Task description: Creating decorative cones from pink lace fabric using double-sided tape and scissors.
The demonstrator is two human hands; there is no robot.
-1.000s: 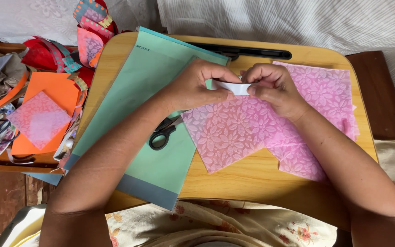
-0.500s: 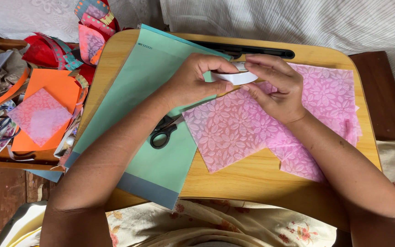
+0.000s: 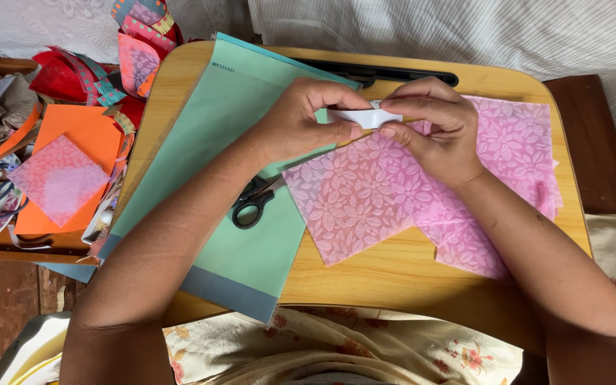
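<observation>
**Items around the work area**

Wooden table [image 3: 393, 285] bearing green sheet [image 3: 237, 128], black scissors [image 3: 253, 202] and pink floral sheets [image 3: 365, 207]. Far edge: black bar [image 3: 386, 72]. Left: orange paper [image 3: 87, 132], pink square [image 3: 58, 180], scrap pile [image 3: 108, 64].

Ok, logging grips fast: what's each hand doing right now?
Left hand: closed, pinching the small white strip.
Right hand: closed, pinching the same strip.

small white paper strip [image 3: 360, 117], lying roughly level, pinched at both ends, held just above pink floral-embossed sheets [image 3: 393, 192]
</observation>
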